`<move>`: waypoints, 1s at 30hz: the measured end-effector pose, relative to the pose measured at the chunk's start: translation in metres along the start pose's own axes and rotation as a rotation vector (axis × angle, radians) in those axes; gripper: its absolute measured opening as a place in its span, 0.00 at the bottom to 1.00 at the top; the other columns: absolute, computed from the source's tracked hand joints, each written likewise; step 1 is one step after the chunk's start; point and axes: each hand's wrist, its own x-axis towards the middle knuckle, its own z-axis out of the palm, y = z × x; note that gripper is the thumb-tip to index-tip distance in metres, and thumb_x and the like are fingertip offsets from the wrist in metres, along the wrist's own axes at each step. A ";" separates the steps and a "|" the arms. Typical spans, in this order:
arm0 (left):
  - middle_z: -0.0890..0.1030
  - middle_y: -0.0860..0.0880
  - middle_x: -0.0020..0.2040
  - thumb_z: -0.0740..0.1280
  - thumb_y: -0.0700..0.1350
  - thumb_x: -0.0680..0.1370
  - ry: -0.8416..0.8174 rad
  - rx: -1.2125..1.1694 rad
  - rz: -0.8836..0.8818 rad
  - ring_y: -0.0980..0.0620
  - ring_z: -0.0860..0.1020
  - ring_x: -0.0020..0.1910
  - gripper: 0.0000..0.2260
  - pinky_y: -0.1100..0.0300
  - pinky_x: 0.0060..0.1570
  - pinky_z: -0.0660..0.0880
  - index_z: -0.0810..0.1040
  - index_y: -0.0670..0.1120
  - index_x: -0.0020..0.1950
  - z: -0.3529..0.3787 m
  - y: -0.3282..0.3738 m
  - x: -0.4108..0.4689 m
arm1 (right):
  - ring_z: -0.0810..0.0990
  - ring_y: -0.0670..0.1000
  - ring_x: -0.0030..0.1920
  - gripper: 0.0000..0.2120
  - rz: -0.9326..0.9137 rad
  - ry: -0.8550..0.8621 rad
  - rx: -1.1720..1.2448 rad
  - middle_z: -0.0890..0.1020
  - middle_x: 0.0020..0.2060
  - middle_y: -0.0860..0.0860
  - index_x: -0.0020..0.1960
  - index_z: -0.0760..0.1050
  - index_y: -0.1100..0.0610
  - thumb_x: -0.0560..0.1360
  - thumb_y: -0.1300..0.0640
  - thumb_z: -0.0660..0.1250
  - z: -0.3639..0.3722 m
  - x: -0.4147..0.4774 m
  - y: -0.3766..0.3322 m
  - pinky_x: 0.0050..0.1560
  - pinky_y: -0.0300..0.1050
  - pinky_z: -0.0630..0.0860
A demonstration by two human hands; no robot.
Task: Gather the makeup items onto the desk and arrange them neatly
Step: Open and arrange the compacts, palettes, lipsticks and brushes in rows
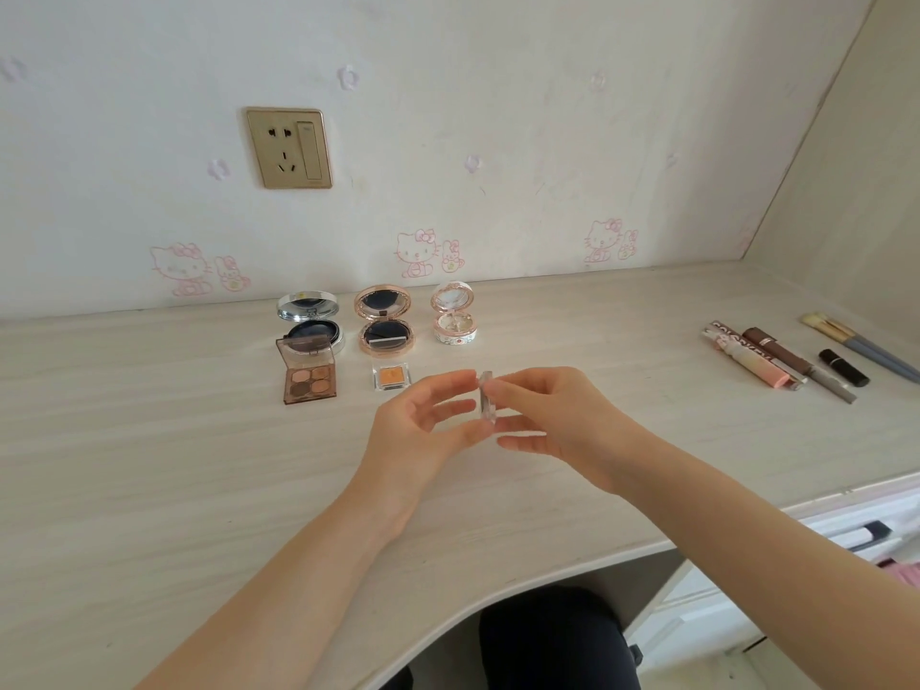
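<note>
Both hands hold a small clear makeup case (485, 398) edge-on above the middle of the pale wooden desk (149, 440). My left hand (423, 420) pinches it from the left and my right hand (542, 415) from the right. Behind them lies a small orange eyeshadow pot (391, 377). Further back an open silver cushion compact (311, 318), an open rose-gold compact (386, 318) and an open white floral compact (454, 316) stand in a row. A brown four-colour eyeshadow palette (308, 373) lies open in front of the silver one.
At the far right of the desk lie lip gloss tubes (756, 361), a grey pencil (834, 385), a black lipstick (844, 367) and brushes (861, 346). A gold wall socket (289, 147) sits above. White drawers (861, 535) stand at the lower right.
</note>
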 end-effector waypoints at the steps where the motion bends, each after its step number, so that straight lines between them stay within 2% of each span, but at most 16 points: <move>1: 0.82 0.50 0.57 0.74 0.34 0.70 -0.007 -0.088 -0.049 0.50 0.80 0.57 0.19 0.52 0.58 0.76 0.80 0.46 0.58 0.000 0.000 0.000 | 0.84 0.50 0.48 0.14 -0.033 0.037 -0.012 0.84 0.48 0.52 0.54 0.79 0.58 0.73 0.50 0.71 0.000 0.000 0.000 0.54 0.50 0.80; 4: 0.82 0.43 0.56 0.66 0.31 0.75 -0.018 -0.390 -0.216 0.44 0.81 0.56 0.12 0.50 0.60 0.76 0.79 0.38 0.57 0.003 0.004 0.002 | 0.83 0.45 0.47 0.15 -0.175 0.148 -0.175 0.83 0.48 0.46 0.57 0.78 0.52 0.71 0.52 0.73 0.001 -0.001 0.000 0.52 0.47 0.81; 6: 0.83 0.41 0.53 0.64 0.35 0.77 -0.046 -0.505 -0.289 0.43 0.81 0.53 0.10 0.51 0.58 0.77 0.79 0.36 0.57 0.004 0.007 0.003 | 0.82 0.41 0.48 0.17 -0.274 0.171 -0.311 0.82 0.49 0.42 0.58 0.77 0.49 0.70 0.52 0.73 0.003 -0.002 0.002 0.51 0.42 0.79; 9: 0.82 0.42 0.52 0.66 0.42 0.78 -0.086 -0.543 -0.312 0.44 0.81 0.51 0.12 0.51 0.55 0.79 0.79 0.37 0.57 0.003 0.008 0.003 | 0.79 0.38 0.51 0.18 -0.450 0.195 -0.523 0.80 0.51 0.41 0.59 0.76 0.49 0.70 0.54 0.73 0.008 -0.003 0.006 0.51 0.32 0.75; 12: 0.82 0.41 0.52 0.67 0.42 0.76 -0.073 -0.541 -0.315 0.43 0.80 0.52 0.12 0.50 0.57 0.78 0.80 0.38 0.57 0.001 0.008 0.003 | 0.77 0.39 0.52 0.17 -0.565 0.182 -0.642 0.79 0.52 0.42 0.59 0.76 0.51 0.71 0.53 0.73 0.011 -0.004 0.011 0.51 0.26 0.70; 16: 0.81 0.39 0.54 0.69 0.42 0.72 -0.080 -0.598 -0.337 0.39 0.79 0.54 0.16 0.50 0.54 0.79 0.80 0.37 0.58 -0.001 0.007 0.002 | 0.78 0.39 0.52 0.17 -0.585 0.153 -0.652 0.79 0.52 0.42 0.59 0.76 0.51 0.71 0.52 0.72 0.009 -0.004 0.011 0.53 0.28 0.71; 23: 0.81 0.40 0.55 0.68 0.41 0.73 -0.083 -0.619 -0.358 0.41 0.81 0.53 0.17 0.50 0.54 0.79 0.79 0.37 0.60 -0.003 0.006 0.003 | 0.79 0.39 0.52 0.14 -0.589 0.105 -0.625 0.81 0.50 0.40 0.57 0.78 0.50 0.72 0.54 0.73 0.004 -0.006 0.006 0.56 0.37 0.74; 27: 0.82 0.40 0.54 0.68 0.39 0.72 -0.076 -0.657 -0.356 0.42 0.82 0.50 0.17 0.50 0.53 0.80 0.78 0.36 0.60 -0.004 0.006 0.003 | 0.79 0.37 0.53 0.12 -0.541 0.064 -0.566 0.82 0.49 0.39 0.56 0.79 0.47 0.74 0.58 0.69 0.001 -0.006 0.004 0.59 0.40 0.76; 30: 0.81 0.37 0.54 0.67 0.38 0.72 -0.073 -0.669 -0.349 0.40 0.82 0.50 0.16 0.50 0.49 0.81 0.79 0.35 0.58 -0.004 0.007 0.004 | 0.81 0.38 0.50 0.09 -0.566 0.085 -0.542 0.84 0.47 0.42 0.55 0.80 0.50 0.77 0.59 0.66 -0.001 -0.003 0.003 0.56 0.39 0.77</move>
